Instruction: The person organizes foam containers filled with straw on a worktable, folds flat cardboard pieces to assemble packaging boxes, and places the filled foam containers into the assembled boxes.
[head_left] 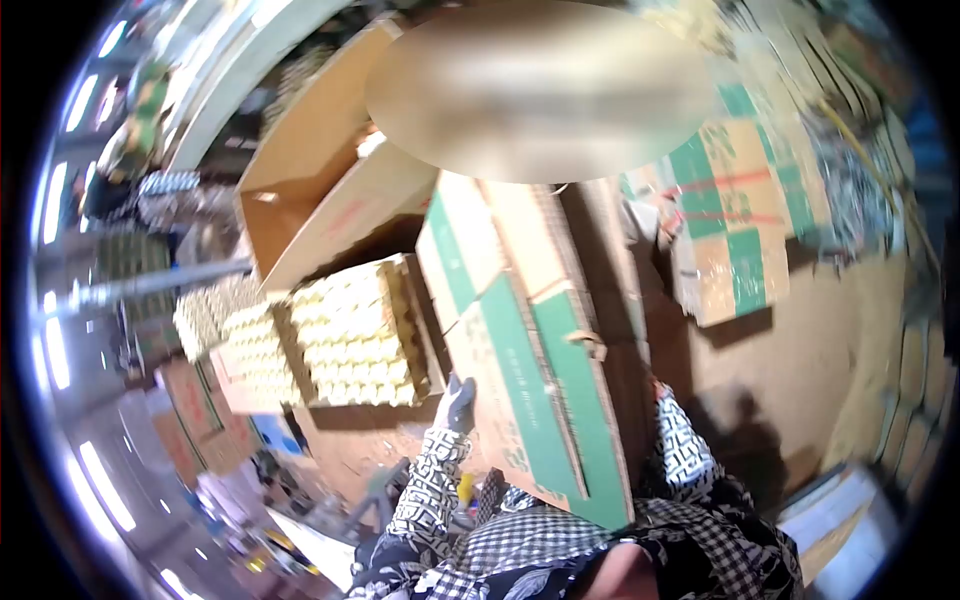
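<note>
A large brown and green cardboard box (500,350), folded nearly flat, stands tilted in front of my body. My left hand (455,405), in a pale glove, holds its left side, fingers pointing up along the edge. On the box's right side, my right hand (655,385) is almost wholly hidden behind the cardboard, with only a small part showing above the patterned sleeve. Left of the box are stacks of pale yellow egg trays (350,335) beside an open brown carton (310,210).
A taped green and brown carton (735,225) lies at the right, with a co-worker's hand (665,225) near it. Another person (130,150) is at the far upper left. Boxes (205,415) stand at the lower left. A blurred oval covers the top middle.
</note>
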